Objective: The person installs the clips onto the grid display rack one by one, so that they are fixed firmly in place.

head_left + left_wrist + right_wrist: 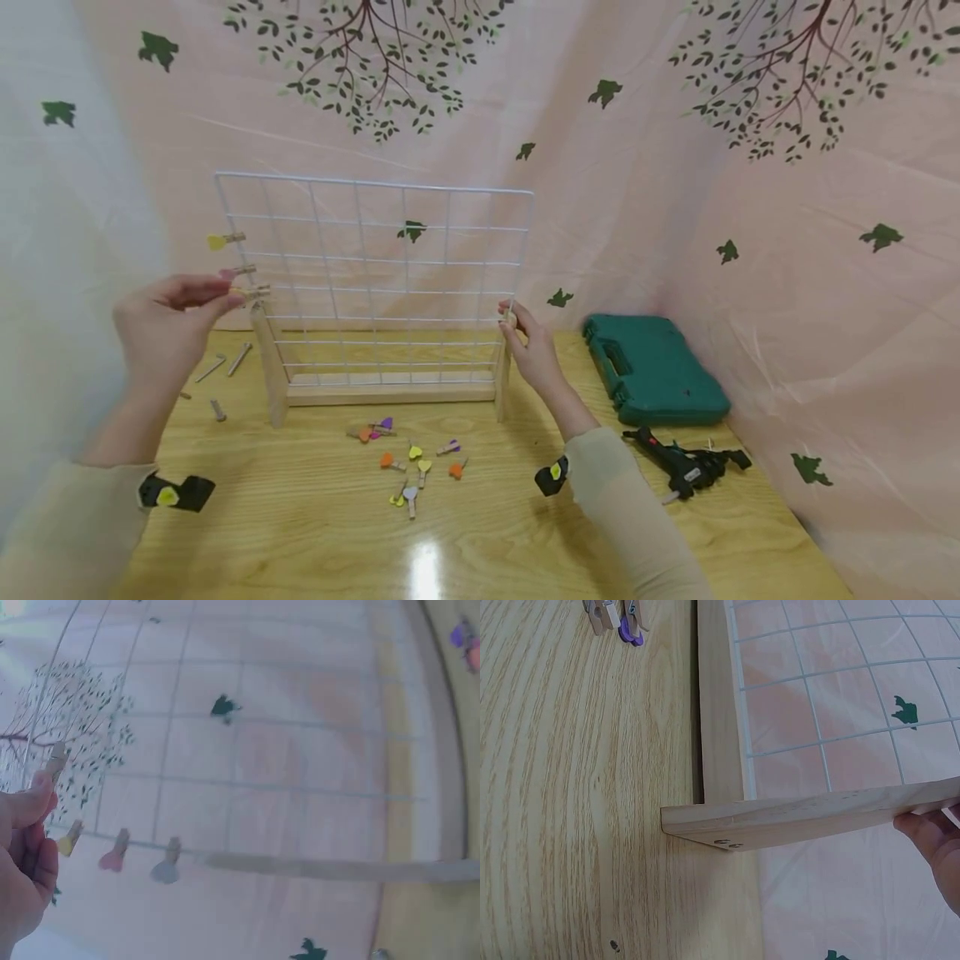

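Note:
A white wire grid (382,250) stands upright in a wooden stand (390,393). My left hand (165,329) pinches a small wooden clothespin (56,759) near the grid's left edge; its decorated end is mostly covered by the fingers. Clipped along that edge are a yellow heart clothespin (70,838), a pink one (114,853) and a grey one (167,862). My right hand (536,350) grips the upper end of the stand's right upright (817,814), beside the grid's right edge. Several heart clothespins (424,468) in orange, yellow, purple and white lie on the table before the stand.
On the right lie a green plastic case (656,367) and a black gun-shaped tool (690,468). Bolts (239,359) and a hex key (211,367) are scattered left of the stand. A pink cloth with leaf prints (600,208) hangs behind the table.

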A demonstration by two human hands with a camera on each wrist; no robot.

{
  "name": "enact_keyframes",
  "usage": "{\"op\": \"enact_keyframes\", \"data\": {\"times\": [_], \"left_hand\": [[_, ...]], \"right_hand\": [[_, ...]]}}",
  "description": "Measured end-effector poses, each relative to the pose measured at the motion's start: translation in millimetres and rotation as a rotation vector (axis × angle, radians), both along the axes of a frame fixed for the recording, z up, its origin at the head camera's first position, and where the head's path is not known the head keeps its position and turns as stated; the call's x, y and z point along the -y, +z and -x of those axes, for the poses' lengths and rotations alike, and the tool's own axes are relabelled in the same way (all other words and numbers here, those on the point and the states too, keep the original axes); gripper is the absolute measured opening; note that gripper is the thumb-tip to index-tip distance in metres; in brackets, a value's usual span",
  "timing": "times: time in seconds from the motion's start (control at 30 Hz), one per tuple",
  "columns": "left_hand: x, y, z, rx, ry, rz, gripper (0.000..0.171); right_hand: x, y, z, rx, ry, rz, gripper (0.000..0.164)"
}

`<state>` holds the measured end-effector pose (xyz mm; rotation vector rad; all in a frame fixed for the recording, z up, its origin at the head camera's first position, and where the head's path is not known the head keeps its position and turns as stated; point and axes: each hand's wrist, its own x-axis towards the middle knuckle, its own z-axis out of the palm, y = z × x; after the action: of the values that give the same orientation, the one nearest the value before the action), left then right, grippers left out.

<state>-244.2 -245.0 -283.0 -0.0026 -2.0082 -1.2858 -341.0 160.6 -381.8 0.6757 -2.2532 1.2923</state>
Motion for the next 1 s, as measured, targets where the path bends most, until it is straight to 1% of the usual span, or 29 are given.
{"op": "enact_keyframes", "data": {"times": [0.07, 0.1, 0.13, 0.2, 0.3, 0.37, 0.43, 0.57, 0.7, 0.8, 0.9, 1.0], "left_hand": [[6.0, 12.9, 6.1, -0.049, 0.045, -0.049, 0.022], [8.9, 19.2, 9.2, -0.054, 0.047, -0.085, 0.022], [11.3, 24.7, 12.4, -0.061, 0.059, -0.102, 0.023], [14.5, 35.8, 18.8, -0.062, 0.064, -0.164, 0.024], [17.5, 50.1, 27.4, -0.036, 0.074, -0.244, 0.027], [19.0, 57.6, 33.1, -0.033, 0.091, -0.269, 0.029], [20.5, 63.1, 38.0, -0.041, 0.108, -0.272, 0.03], [23.9, 69.2, 44.9, -0.049, 0.139, -0.259, 0.03], [25.1, 71.8, 47.1, -0.002, 0.139, -0.251, 0.031], [23.9, 73.1, 47.4, 0.024, 0.124, -0.241, 0.032], [22.8, 73.3, 47.2, 0.032, 0.132, -0.21, 0.03], [21.7, 72.2, 45.8, 0.04, 0.168, -0.139, 0.03]], "right_hand": [[-0.5, -0.4, -0.7, 0.006, -0.004, 0.003, 0.034], [-0.8, -0.7, -0.9, 0.01, -0.007, 0.005, 0.033], [-1.1, -0.8, -1.2, 0.013, -0.009, 0.007, 0.033], [-1.8, -1.0, -1.5, 0.014, -0.01, 0.012, 0.033], [-2.6, -0.9, -1.3, 0.007, -0.016, 0.017, 0.032], [-2.7, -0.9, -1.0, 0.0, -0.014, 0.02, 0.032], [-2.3, -0.8, -1.0, -0.005, -0.016, 0.018, 0.032], [-1.0, -0.8, -1.3, -0.007, -0.011, 0.012, 0.032], [-0.3, -0.7, -1.0, -0.011, -0.014, 0.006, 0.032], [-0.4, 0.0, -0.6, -0.024, -0.01, 0.004, 0.032], [-0.8, 0.6, -0.2, -0.034, -0.007, -0.001, 0.033], [-1.4, 0.6, 0.1, -0.04, -0.003, -0.004, 0.034]]}}
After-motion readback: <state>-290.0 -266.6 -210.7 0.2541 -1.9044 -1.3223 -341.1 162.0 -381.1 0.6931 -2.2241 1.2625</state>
